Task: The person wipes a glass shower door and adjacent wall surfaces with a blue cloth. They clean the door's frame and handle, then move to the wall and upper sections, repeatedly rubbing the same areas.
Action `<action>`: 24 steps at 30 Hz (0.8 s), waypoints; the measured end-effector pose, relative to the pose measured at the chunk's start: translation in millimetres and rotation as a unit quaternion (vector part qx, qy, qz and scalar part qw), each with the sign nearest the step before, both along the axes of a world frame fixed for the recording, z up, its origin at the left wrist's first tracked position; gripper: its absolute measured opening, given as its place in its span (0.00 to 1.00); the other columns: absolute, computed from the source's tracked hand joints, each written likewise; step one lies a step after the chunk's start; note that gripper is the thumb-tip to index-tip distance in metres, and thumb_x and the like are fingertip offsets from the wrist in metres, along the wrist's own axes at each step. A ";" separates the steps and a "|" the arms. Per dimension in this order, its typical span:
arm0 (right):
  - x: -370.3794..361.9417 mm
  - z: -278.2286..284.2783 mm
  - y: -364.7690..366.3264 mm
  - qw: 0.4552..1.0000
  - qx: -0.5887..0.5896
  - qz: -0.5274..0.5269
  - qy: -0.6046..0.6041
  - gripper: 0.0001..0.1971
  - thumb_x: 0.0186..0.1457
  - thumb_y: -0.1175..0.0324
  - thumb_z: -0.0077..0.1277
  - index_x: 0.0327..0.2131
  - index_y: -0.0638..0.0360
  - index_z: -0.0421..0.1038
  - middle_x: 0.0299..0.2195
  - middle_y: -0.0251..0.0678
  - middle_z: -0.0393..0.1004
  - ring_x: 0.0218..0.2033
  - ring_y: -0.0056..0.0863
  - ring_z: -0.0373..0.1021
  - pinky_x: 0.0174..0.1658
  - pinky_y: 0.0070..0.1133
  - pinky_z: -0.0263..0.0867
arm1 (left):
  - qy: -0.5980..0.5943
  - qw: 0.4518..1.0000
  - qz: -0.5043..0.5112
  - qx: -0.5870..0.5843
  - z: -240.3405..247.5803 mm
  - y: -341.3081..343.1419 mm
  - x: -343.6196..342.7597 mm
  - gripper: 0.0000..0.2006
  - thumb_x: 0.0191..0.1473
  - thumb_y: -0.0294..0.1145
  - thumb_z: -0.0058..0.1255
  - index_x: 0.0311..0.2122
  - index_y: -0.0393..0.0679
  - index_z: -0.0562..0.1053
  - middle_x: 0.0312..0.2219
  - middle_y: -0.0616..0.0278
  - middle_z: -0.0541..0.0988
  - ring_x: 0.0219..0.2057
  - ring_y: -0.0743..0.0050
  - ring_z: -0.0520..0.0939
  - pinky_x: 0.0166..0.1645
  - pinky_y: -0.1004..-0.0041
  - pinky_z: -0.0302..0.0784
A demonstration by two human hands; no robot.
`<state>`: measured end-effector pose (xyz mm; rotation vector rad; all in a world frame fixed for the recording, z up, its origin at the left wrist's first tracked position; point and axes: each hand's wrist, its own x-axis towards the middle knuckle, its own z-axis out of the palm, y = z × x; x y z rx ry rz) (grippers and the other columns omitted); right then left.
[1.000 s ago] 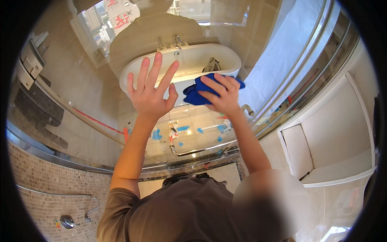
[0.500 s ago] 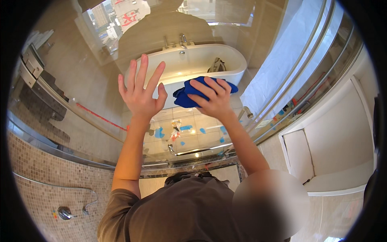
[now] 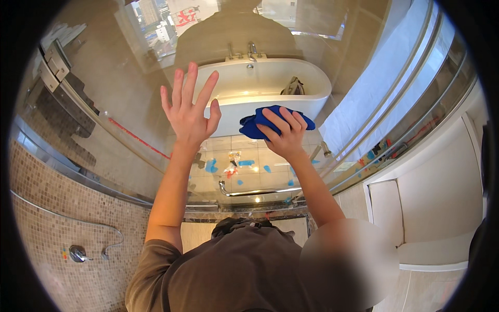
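In front of me stands a clear glass panel point(image 3: 140, 99), with the room beyond seen through it. My left hand point(image 3: 190, 115) is raised at the glass, fingers spread and nothing in it; whether it touches cannot be told exactly. To its right, my right hand point(image 3: 284, 136) has its fingers over a bunched blue cloth point(image 3: 253, 125), the palm side toward the panel. The cloth appears to lie against the glass, though the contact itself is hidden. Below the hands, a metal bar handle point(image 3: 254, 193) runs across the glass.
Beyond the glass sits a white bathtub point(image 3: 236, 122) with a bag point(image 3: 294, 87) in it and a faucet point(image 3: 252, 50) behind. Blue scraps point(image 3: 246, 163) lie on the tiled floor. A metal hinge point(image 3: 54, 66) is at left, a shower valve point(image 3: 78, 254) at lower left, a recessed niche point(image 3: 442, 208) at right.
The whole view has shifted, so the tub and room sit farther right and slightly lower. My right hand keeps the cloth, and my left hand stays raised with its fingers spread.
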<state>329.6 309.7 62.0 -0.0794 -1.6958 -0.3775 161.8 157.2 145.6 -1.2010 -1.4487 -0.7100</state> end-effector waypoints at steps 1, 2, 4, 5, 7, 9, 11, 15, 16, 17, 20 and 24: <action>2.0 -1.7 2.2 0.999 0.021 -0.015 -0.022 0.11 0.44 0.66 0.57 0.32 0.31 0.73 0.49 0.15 0.71 0.51 0.26 0.62 0.52 0.29 0.55 | 0.001 1.000 -0.001 0.004 1.1 1.2 0.5 0.24 0.49 0.38 0.46 0.54 0.56 0.73 0.60 0.55 0.64 0.63 0.55 0.59 0.66 0.53 0.36; 2.7 10.1 6.8 1.000 0.028 -0.009 -0.010 0.11 0.44 0.65 0.58 0.32 0.31 0.73 0.49 0.15 0.71 0.52 0.26 0.62 0.52 0.29 0.55 | 0.000 1.000 0.000 0.004 0.9 1.2 1.0 0.24 0.49 0.38 0.45 0.54 0.55 0.73 0.60 0.55 0.64 0.63 0.55 0.60 0.66 0.53 0.36; 4.3 50.8 12.2 1.000 0.017 0.003 0.007 0.13 0.42 0.64 0.58 0.34 0.32 0.73 0.50 0.16 0.71 0.53 0.27 0.61 0.52 0.30 0.54 | -0.001 1.000 0.007 -0.002 -1.8 -3.5 -0.2 0.24 0.49 0.38 0.46 0.53 0.55 0.73 0.60 0.55 0.64 0.63 0.55 0.60 0.66 0.53 0.36; 6.6 68.9 12.8 1.000 -0.016 0.014 0.009 0.16 0.39 0.65 0.57 0.36 0.34 0.73 0.50 0.18 0.70 0.53 0.29 0.61 0.51 0.31 0.54 | 0.000 1.000 0.009 0.000 -0.9 -4.0 -0.9 0.24 0.49 0.38 0.46 0.53 0.55 0.73 0.60 0.55 0.64 0.63 0.55 0.60 0.66 0.53 0.36; 3.3 99.2 11.1 0.997 -0.027 0.027 0.064 0.18 0.39 0.67 0.55 0.39 0.36 0.74 0.50 0.21 0.70 0.52 0.33 0.61 0.50 0.33 0.54 | 0.001 1.000 0.008 0.001 -2.3 -4.2 -1.2 0.24 0.48 0.38 0.46 0.53 0.55 0.73 0.60 0.55 0.64 0.63 0.55 0.60 0.66 0.53 0.36; -3.5 95.1 7.7 0.994 -0.032 0.020 0.099 0.19 0.38 0.67 0.55 0.39 0.34 0.74 0.50 0.22 0.70 0.52 0.34 0.62 0.50 0.33 0.53 | 0.007 1.000 0.006 0.006 -1.1 -4.3 -2.7 0.24 0.48 0.38 0.46 0.53 0.55 0.73 0.60 0.55 0.64 0.63 0.55 0.60 0.66 0.53 0.36; -7.4 48.8 3.6 0.998 -0.029 0.010 0.055 0.17 0.40 0.64 0.56 0.37 0.31 0.73 0.51 0.19 0.70 0.51 0.31 0.62 0.51 0.31 0.53 | 0.007 1.000 0.001 0.004 0.3 -3.5 0.1 0.24 0.48 0.38 0.46 0.53 0.55 0.74 0.61 0.55 0.64 0.63 0.55 0.60 0.66 0.53 0.36; -5.3 -49.5 -10.1 0.993 0.080 -0.014 -0.091 0.08 0.47 0.57 0.57 0.33 0.28 0.72 0.53 0.11 0.69 0.53 0.20 0.61 0.54 0.26 0.53 | 0.009 1.000 -0.005 -0.001 1.9 1.4 1.7 0.24 0.48 0.38 0.46 0.53 0.56 0.74 0.61 0.55 0.64 0.63 0.55 0.60 0.66 0.53 0.36; -3.0 -49.9 -3.5 0.992 0.075 -0.005 -0.100 0.08 0.48 0.58 0.57 0.33 0.28 0.72 0.53 0.11 0.69 0.54 0.20 0.61 0.54 0.26 0.52 | 0.009 1.000 -0.005 0.005 2.1 2.4 0.7 0.24 0.48 0.38 0.46 0.53 0.56 0.74 0.60 0.55 0.64 0.63 0.55 0.60 0.66 0.53 0.36; -0.9 -37.4 -4.6 0.992 0.064 0.005 -0.110 0.07 0.48 0.58 0.56 0.33 0.28 0.73 0.52 0.11 0.69 0.54 0.19 0.60 0.55 0.25 0.52 | 0.008 1.000 -0.004 0.005 2.1 1.7 -0.1 0.24 0.48 0.38 0.46 0.53 0.56 0.74 0.60 0.55 0.64 0.63 0.55 0.60 0.66 0.53 0.36; -7.0 29.6 -1.1 1.000 -0.003 0.028 -0.009 0.13 0.42 0.63 0.58 0.34 0.32 0.73 0.48 0.15 0.72 0.51 0.25 0.63 0.51 0.28 0.53 | 0.009 1.000 0.000 0.003 -1.6 -1.0 -1.9 0.24 0.48 0.39 0.46 0.53 0.56 0.74 0.60 0.55 0.64 0.63 0.55 0.60 0.66 0.53 0.36; -11.4 74.8 -0.2 0.996 -0.033 0.018 0.087 0.21 0.33 0.65 0.57 0.38 0.34 0.73 0.48 0.20 0.72 0.51 0.31 0.63 0.50 0.30 0.53 | 0.008 1.000 -0.003 0.005 -2.2 -1.9 -4.0 0.24 0.48 0.40 0.45 0.53 0.56 0.74 0.60 0.54 0.65 0.64 0.55 0.59 0.66 0.53 0.35</action>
